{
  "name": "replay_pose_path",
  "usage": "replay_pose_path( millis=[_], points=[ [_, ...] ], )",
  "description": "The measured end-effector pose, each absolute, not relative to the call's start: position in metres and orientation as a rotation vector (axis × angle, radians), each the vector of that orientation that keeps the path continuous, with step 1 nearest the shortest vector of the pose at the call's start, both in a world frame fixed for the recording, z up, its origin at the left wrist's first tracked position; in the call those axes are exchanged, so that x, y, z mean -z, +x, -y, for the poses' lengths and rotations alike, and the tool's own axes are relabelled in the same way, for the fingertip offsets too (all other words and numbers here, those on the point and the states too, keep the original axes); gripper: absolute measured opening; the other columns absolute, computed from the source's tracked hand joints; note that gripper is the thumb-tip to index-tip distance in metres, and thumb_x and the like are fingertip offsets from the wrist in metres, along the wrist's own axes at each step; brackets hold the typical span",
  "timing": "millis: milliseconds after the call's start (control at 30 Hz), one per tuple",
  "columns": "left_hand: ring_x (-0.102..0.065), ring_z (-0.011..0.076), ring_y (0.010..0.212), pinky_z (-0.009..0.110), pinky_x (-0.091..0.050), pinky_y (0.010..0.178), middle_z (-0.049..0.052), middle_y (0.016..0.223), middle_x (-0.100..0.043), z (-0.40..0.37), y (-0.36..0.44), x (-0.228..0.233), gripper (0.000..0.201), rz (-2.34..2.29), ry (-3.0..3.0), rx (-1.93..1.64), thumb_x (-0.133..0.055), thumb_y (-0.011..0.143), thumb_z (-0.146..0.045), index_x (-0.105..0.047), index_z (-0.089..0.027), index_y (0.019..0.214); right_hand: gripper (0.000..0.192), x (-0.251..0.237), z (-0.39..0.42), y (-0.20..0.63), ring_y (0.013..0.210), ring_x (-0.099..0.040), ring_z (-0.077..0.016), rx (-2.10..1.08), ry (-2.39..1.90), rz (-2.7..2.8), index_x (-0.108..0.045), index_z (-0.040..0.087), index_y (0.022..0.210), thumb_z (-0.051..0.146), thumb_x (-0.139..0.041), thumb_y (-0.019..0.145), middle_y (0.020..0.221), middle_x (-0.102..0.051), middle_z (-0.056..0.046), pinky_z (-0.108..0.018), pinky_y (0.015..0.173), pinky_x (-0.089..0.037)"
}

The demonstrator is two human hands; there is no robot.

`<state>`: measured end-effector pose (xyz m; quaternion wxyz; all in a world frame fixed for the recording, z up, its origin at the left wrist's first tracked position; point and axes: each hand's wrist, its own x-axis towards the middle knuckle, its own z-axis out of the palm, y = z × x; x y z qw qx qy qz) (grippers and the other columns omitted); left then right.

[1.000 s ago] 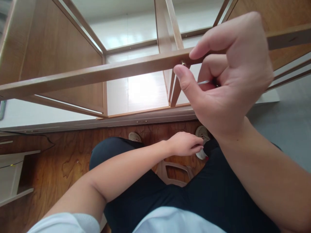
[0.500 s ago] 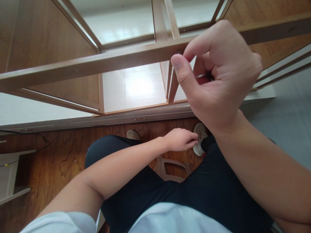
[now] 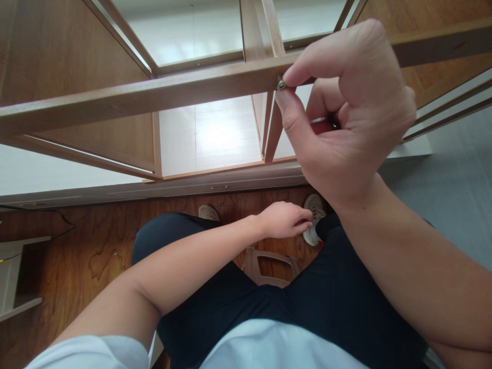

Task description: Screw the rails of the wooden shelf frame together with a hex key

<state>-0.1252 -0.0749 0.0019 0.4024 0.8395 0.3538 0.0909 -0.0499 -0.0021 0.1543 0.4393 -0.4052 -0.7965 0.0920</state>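
A small metal screw [image 3: 282, 84] sits at the face of a long wooden rail [image 3: 172, 92], where an upright panel meets it. The thumb and forefinger of my right hand [image 3: 346, 113] pinch this screw. Its other fingers curl into the palm, where a dark spot and a small shiny bit show too little to identify. Lower down, my left hand [image 3: 286, 220] hangs loosely closed between my knees. Its back faces me, and the curled fingers hide whatever may be in it.
Around the rail stands a wooden frame with side panels [image 3: 100, 87] and a middle panel [image 3: 255, 31]. Beneath it is a pale low base [image 3: 219, 136]. A plastic stool [image 3: 251, 264] shows between my legs. At lower left, a white piece of furniture [image 3: 11, 287] stands near a black cable [image 3: 67, 218].
My right thumb has dropped slightly and the forefinger has shifted, uncovering the screw head. The left hand stays in place. The view has shifted slightly.
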Motion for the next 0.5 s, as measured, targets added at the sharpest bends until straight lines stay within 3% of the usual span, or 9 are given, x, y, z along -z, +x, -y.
replay_pose_path(
  millis=[333,500],
  points=[
    [-0.07,0.0202,0.089,0.028,-0.049,0.074,0.002,0.1,-0.077,0.0747,-0.124,-0.001,0.022,-0.889,2.082,-0.233,-0.049,0.098,-0.033,-0.07,-0.026,0.102,0.022,-0.1579,0.0021,-0.05,0.069,-0.067,-0.0124,-0.268,-0.975,1.997,-0.068,0.027,0.107,0.041,-0.052,0.104,0.077,-0.069,0.001,-0.027,0.06,-0.048],
    [-0.07,0.0195,0.085,0.027,-0.047,0.07,0.002,0.098,-0.077,0.0747,-0.1244,-0.0022,0.023,-0.89,2.093,-0.239,-0.048,0.098,-0.033,-0.07,-0.025,0.1,0.022,-0.1559,0.0011,-0.0504,0.068,-0.068,-0.015,-0.19,-1.029,1.973,-0.069,0.028,0.103,0.042,-0.052,0.103,0.077,-0.069,-0.001,-0.028,0.057,-0.049]
  ],
)
